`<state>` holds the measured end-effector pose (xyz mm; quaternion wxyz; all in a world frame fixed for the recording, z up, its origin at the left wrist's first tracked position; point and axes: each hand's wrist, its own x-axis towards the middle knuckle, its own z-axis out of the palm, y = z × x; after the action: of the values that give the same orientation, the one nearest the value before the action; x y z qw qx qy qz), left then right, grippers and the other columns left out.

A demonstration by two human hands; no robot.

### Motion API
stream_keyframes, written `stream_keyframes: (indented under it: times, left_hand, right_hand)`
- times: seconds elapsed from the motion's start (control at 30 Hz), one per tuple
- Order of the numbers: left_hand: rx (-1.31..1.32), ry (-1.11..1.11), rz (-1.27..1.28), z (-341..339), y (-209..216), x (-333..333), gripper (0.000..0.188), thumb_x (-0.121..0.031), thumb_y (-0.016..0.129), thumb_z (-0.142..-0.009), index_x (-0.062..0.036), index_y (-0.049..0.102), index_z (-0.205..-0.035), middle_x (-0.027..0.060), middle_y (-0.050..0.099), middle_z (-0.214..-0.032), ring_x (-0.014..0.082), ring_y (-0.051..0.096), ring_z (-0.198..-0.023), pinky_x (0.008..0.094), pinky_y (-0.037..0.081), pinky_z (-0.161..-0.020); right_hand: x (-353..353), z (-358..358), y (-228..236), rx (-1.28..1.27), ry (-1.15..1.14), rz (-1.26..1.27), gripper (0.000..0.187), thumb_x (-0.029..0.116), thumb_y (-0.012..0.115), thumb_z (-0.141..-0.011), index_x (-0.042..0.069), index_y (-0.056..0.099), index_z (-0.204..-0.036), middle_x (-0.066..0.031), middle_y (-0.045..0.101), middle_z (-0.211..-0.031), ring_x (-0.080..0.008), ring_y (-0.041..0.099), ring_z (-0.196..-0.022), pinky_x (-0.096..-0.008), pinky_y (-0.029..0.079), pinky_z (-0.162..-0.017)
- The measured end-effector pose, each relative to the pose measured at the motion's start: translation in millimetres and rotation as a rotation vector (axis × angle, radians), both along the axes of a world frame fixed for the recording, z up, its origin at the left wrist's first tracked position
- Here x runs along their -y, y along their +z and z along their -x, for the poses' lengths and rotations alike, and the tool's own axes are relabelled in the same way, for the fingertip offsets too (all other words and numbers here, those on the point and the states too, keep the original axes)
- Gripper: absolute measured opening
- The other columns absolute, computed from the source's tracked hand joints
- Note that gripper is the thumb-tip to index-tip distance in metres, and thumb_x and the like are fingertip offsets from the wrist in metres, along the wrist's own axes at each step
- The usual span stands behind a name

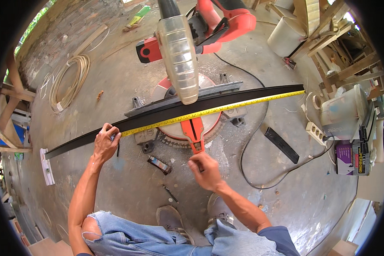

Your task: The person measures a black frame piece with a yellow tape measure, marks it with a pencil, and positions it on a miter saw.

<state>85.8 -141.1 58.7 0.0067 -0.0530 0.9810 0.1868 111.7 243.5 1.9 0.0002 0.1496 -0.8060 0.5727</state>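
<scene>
A long black metal profile (158, 116) lies slantwise across a red miter saw (236, 23), along its fence. The yellow blade of a tape measure (192, 115) is stretched along the profile's near edge up to its right end. My left hand (106, 143) is closed on the tape measure at the blade's left end, pressed against the profile; the fingers hide most of the case. My right hand (207, 170) is curled closed just below the saw's orange table arm (193, 132). Whatever lies inside those fingers is hidden.
A short black offcut (281, 145) and a pen-like tool (170, 193) lie on the concrete floor. A black cable (243, 164) curves to a power strip (315, 133). Coiled hose (70, 83) lies far left; a white bucket (343, 113) stands right. A white profile piece (47, 166) lies left.
</scene>
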Motion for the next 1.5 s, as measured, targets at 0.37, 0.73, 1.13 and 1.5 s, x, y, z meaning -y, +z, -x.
stream_keyframes:
  times: [0.37,0.73,1.13,1.5]
  left_hand:
    - [-0.036,-0.088,0.037,3.5,-6.8,10.2,0.013,-0.019,0.069,-0.093,-0.0068,0.069,-0.095,0.012,0.064,-0.1,0.035,0.068,-0.083,0.0443,0.053,-0.072]
    - [-0.102,-0.217,-0.166,4.0,3.2,-0.9,0.007,-0.008,0.066,-0.094,-0.002,0.063,-0.094,0.013,0.061,-0.098,0.0347,0.064,-0.081,0.0403,0.051,-0.073]
    - [-0.113,-0.251,-0.277,6.5,1.8,-4.2,0.007,-0.002,0.064,-0.094,0.0035,0.06,-0.094,0.0125,0.059,-0.091,0.0244,0.057,-0.074,0.0335,0.048,-0.069]
    - [-0.037,-0.137,-0.238,2.5,-1.1,0.7,0.008,-0.004,0.066,-0.094,0.0028,0.061,-0.094,0.0155,0.059,-0.082,0.0288,0.056,-0.07,0.0373,0.045,-0.067]
  right_hand:
    - [-38.8,143.0,-36.9,0.204,-0.832,-0.053,0.039,0.032,0.072,-0.098,-0.005,0.061,-0.106,-0.0134,0.069,-0.087,-0.0232,0.065,-0.069,-0.0377,0.053,-0.066]
    - [-58.6,152.0,-36.4,0.203,-0.91,0.646,0.047,0.018,0.066,-0.102,-0.001,0.035,-0.13,-0.0151,0.062,-0.096,-0.0214,0.071,-0.064,-0.0279,0.051,-0.04]
    - [-115.1,190.5,-38.5,0.399,-0.983,0.8,0.022,0.02,0.068,-0.101,-0.001,0.06,-0.102,-0.0087,0.063,-0.082,-0.0139,0.058,-0.058,-0.0276,0.046,-0.044]
    - [-115.7,215.3,-31.8,0.355,-0.959,0.707,0.022,0.016,0.066,-0.1,-0.003,0.06,-0.09,-0.0074,0.062,-0.073,-0.0127,0.058,-0.051,-0.0282,0.047,-0.043]
